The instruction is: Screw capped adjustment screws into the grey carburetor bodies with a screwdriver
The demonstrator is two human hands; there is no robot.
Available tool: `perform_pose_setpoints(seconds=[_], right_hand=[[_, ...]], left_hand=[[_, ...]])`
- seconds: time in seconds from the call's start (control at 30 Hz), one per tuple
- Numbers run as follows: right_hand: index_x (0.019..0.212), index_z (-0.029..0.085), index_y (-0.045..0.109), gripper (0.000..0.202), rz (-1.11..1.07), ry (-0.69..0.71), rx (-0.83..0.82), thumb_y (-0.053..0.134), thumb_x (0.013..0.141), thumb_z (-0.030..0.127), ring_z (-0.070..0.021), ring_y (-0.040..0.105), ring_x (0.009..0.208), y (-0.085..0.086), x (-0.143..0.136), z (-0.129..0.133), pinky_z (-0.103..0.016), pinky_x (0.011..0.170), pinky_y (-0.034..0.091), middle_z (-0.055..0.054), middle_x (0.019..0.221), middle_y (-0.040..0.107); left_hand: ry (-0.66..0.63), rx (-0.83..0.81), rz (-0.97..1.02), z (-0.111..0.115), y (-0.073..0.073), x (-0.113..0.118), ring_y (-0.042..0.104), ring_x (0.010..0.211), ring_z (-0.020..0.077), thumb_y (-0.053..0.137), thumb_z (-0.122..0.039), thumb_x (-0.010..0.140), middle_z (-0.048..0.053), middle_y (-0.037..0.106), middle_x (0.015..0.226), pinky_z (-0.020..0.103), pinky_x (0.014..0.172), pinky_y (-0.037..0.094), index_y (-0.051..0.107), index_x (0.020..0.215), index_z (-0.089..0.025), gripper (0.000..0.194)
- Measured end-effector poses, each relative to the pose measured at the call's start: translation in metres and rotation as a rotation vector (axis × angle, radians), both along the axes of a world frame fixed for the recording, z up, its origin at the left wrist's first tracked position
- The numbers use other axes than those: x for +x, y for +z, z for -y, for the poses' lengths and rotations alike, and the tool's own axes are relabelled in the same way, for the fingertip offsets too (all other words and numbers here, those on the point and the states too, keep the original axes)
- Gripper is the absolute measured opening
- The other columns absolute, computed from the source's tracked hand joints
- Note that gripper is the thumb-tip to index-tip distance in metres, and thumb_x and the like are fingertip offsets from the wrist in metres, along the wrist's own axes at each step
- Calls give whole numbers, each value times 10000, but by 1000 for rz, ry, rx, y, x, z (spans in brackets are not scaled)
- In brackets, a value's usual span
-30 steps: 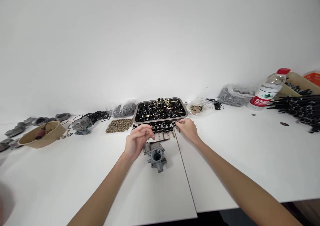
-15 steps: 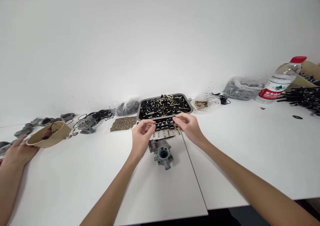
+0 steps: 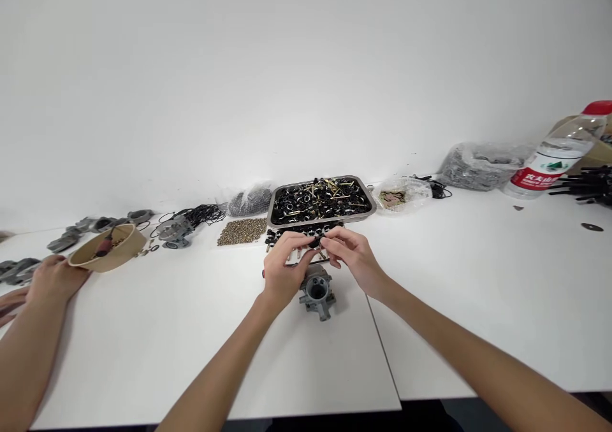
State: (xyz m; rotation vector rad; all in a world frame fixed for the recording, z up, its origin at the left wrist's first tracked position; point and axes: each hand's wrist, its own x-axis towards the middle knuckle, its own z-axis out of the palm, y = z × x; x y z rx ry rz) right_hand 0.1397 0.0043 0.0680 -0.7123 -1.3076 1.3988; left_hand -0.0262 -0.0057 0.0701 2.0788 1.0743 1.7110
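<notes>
My left hand point(image 3: 283, 267) and my right hand point(image 3: 354, 259) meet fingertip to fingertip above the carburetor. Between the pinched fingers of both is a small black part point(image 3: 315, 243); its exact kind is too small to make out. Just below stands the grey carburetor point(image 3: 317, 290) on the white table, its round bore facing me, its rear partly covered by my left hand. Behind my fingers lies a row of black fittings with brass stems point(image 3: 306, 232), half hidden. A bit of red point(image 3: 263, 273) shows beside my left hand.
Beyond the row sits a metal tray point(image 3: 371, 212) of black and brass parts. Brass pieces point(image 3: 242, 231) lie at its left, a plastic bag point(image 3: 406, 193) at its right. Left, a co-worker's hand point(image 3: 57, 278) touches a tan bowl point(image 3: 79, 261). A water bottle point(image 3: 549, 161) stands right.
My hands, apart half a second ago, have come together over the carburetor around the small black part. The whole view has shifted slightly, and a second co-worker's hand shows at left.
</notes>
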Motion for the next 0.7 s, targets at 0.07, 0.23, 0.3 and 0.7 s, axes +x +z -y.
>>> perform_pose_setpoints(seconds=[0.07,0.23,0.3,0.7], right_hand=[[939,211,664,256,65,20,64,684,846,449,-129,496,669,-2,2,-2,-279,626,418,8,744,562],[1277,270,602,378,292,267,147,554,942,440,-211,542,1131,-4,1,5,-360,954,429,-64,1266,591],[1305,279,583,408,390,370,162,592,924,425,-214,556,1097,-4,-3,10,-367,951,427,-58,1246,600],[1038,190,628,241,465,440,175,497,974,382,-148,496,763,-8,-8,25,-277,688,381,-25,897,580]], left_hand=[[33,-41,101,1,9,-2,633,846,203,755,-212,771,82,679,911,342,771,528,736,917,-209,148],[252,-103,376,33,22,-19,647,912,207,821,-249,692,80,679,953,333,842,542,717,829,-179,186],[439,-241,487,60,12,-28,658,824,186,844,-282,658,63,694,877,309,799,550,711,825,-165,243],[583,-724,734,129,-29,-12,656,664,172,877,-371,575,72,714,690,280,686,535,684,817,-126,395]])
